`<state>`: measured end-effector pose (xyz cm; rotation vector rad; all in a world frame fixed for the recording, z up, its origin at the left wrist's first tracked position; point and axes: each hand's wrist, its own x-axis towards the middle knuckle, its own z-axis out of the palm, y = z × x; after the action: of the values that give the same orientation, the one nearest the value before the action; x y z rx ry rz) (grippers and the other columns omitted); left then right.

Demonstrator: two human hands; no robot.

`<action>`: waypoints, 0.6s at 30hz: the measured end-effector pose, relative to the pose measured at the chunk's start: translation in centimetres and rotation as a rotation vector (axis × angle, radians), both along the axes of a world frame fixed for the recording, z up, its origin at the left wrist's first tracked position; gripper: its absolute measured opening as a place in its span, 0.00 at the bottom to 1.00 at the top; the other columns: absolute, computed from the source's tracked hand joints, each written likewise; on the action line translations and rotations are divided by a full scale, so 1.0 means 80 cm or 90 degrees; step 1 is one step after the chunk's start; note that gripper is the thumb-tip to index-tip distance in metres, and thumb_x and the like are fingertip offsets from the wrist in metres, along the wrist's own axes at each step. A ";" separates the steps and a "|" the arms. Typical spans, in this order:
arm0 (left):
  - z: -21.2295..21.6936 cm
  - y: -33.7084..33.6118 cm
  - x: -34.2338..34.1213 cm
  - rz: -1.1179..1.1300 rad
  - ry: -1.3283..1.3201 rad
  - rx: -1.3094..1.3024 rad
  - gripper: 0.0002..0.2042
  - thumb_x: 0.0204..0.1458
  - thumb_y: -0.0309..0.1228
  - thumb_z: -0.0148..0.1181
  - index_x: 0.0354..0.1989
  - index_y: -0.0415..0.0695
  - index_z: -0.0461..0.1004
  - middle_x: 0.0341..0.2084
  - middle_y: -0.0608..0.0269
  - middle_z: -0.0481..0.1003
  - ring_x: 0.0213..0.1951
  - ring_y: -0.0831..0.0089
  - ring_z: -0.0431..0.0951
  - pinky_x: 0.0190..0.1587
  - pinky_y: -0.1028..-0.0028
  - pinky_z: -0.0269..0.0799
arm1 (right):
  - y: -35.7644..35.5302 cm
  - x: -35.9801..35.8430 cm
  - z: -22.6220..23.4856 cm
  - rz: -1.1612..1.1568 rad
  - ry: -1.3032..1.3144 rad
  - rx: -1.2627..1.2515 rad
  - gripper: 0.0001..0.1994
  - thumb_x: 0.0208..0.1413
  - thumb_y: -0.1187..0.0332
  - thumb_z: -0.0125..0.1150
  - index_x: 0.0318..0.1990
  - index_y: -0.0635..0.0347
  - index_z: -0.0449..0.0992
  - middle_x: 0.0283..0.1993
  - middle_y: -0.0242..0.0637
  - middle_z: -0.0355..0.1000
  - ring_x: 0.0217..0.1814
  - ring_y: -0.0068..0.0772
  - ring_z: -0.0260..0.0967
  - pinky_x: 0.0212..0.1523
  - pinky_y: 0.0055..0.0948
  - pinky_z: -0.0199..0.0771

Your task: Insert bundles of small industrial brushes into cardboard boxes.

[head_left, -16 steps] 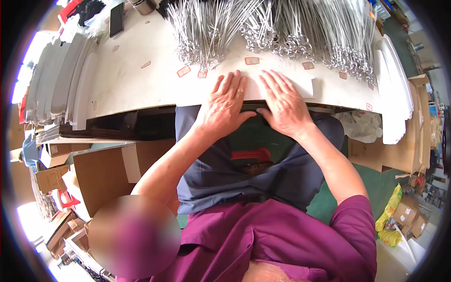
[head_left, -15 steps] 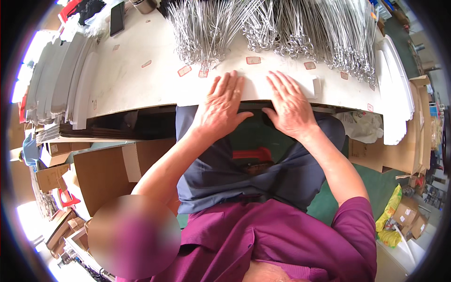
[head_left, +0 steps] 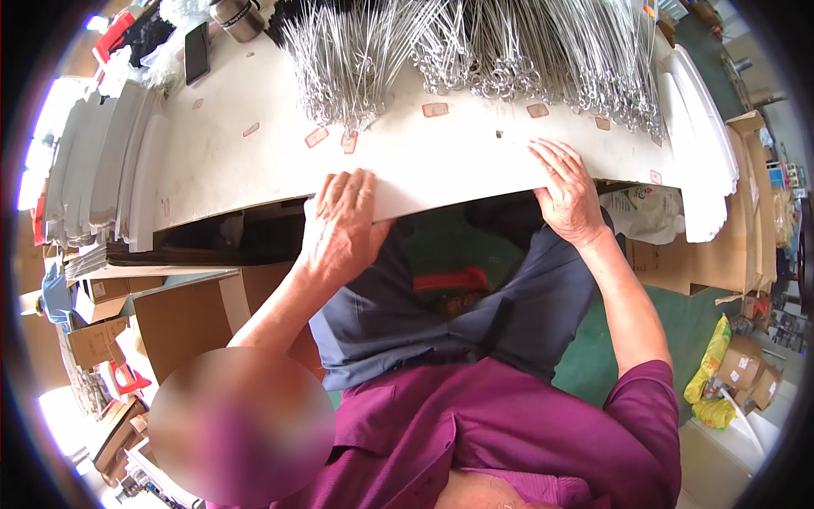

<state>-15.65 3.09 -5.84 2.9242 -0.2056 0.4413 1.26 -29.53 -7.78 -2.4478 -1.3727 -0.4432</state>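
A long white cardboard piece (head_left: 454, 182) lies across the front edge of the table, its near edge sticking out slightly over my lap. My left hand (head_left: 341, 222) grips its left end, fingers on top and thumb at the near edge. At the other end, my right hand (head_left: 571, 193) holds it with the fingers over the top and the thumb low. Beyond it, several bunches of thin metal rods with looped ends (head_left: 352, 89) lie on the white table (head_left: 225, 161).
White cardboard strips are stacked at the table's left (head_left: 106, 170) and right (head_left: 699, 127) edges. A dark phone (head_left: 197, 53) and a metal cup (head_left: 239, 19) are at the far left. Open brown cartons (head_left: 182, 327) stand below on the left.
My hands have moved apart, from lying flat on the white piece to holding its two ends. The piece has come nearer to me, and its left end has tilted down.
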 end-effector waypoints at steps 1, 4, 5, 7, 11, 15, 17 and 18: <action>0.014 -0.008 -0.003 -0.046 0.039 -0.045 0.31 0.47 0.37 0.73 0.57 0.31 0.72 0.54 0.40 0.75 0.58 0.43 0.74 0.65 0.52 0.66 | 0.001 -0.007 0.006 -0.001 0.003 0.000 0.30 0.49 0.69 0.71 0.62 0.66 0.72 0.66 0.45 0.69 0.70 0.45 0.65 0.73 0.44 0.61; 0.048 -0.038 0.003 -0.136 0.169 -0.183 0.29 0.47 0.38 0.73 0.53 0.32 0.73 0.47 0.42 0.77 0.50 0.46 0.78 0.57 0.56 0.73 | 0.030 -0.038 0.032 0.095 0.015 0.082 0.21 0.45 0.77 0.69 0.50 0.62 0.79 0.57 0.40 0.76 0.64 0.43 0.71 0.68 0.46 0.68; 0.046 -0.047 0.009 -0.156 0.192 -0.232 0.29 0.48 0.39 0.73 0.53 0.32 0.73 0.46 0.42 0.78 0.49 0.46 0.78 0.55 0.56 0.74 | 0.042 -0.047 0.034 0.139 0.027 0.095 0.21 0.45 0.76 0.69 0.51 0.62 0.79 0.57 0.39 0.77 0.63 0.45 0.72 0.67 0.46 0.69; 0.047 -0.059 0.022 -0.141 0.221 -0.285 0.29 0.48 0.40 0.72 0.54 0.32 0.72 0.44 0.42 0.78 0.46 0.47 0.80 0.51 0.58 0.76 | 0.067 -0.066 0.043 0.201 0.029 0.120 0.21 0.47 0.74 0.72 0.51 0.63 0.79 0.55 0.41 0.77 0.62 0.47 0.72 0.67 0.47 0.68; 0.041 -0.061 0.027 -0.043 0.379 -0.443 0.31 0.45 0.38 0.73 0.57 0.36 0.71 0.40 0.42 0.79 0.43 0.50 0.83 0.47 0.60 0.77 | 0.075 -0.086 0.045 0.054 0.061 0.209 0.20 0.48 0.72 0.74 0.51 0.63 0.79 0.50 0.44 0.77 0.58 0.49 0.73 0.62 0.45 0.72; 0.043 -0.062 0.006 0.048 0.323 -0.357 0.31 0.45 0.36 0.74 0.56 0.35 0.71 0.41 0.42 0.79 0.45 0.49 0.83 0.48 0.60 0.77 | 0.062 -0.114 0.021 -0.026 0.085 0.338 0.21 0.50 0.73 0.75 0.53 0.65 0.78 0.41 0.43 0.77 0.39 0.43 0.77 0.39 0.36 0.80; 0.030 -0.065 -0.004 0.044 0.264 -0.375 0.32 0.45 0.35 0.74 0.58 0.36 0.69 0.43 0.42 0.79 0.47 0.48 0.82 0.48 0.60 0.78 | 0.074 -0.133 0.005 -0.027 0.151 0.359 0.20 0.52 0.73 0.74 0.53 0.68 0.78 0.40 0.43 0.77 0.37 0.41 0.78 0.36 0.34 0.80; 0.026 -0.065 -0.006 0.044 0.267 -0.373 0.32 0.45 0.35 0.74 0.58 0.36 0.69 0.43 0.42 0.79 0.47 0.48 0.82 0.48 0.60 0.78 | 0.079 -0.133 -0.002 -0.014 0.151 0.386 0.21 0.53 0.73 0.73 0.53 0.70 0.77 0.37 0.43 0.77 0.34 0.40 0.78 0.33 0.34 0.79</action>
<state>-16.10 -2.13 -3.76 2.3731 0.0750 -0.1029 -9.35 -23.21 -7.92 -1.9430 -0.9396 -0.4726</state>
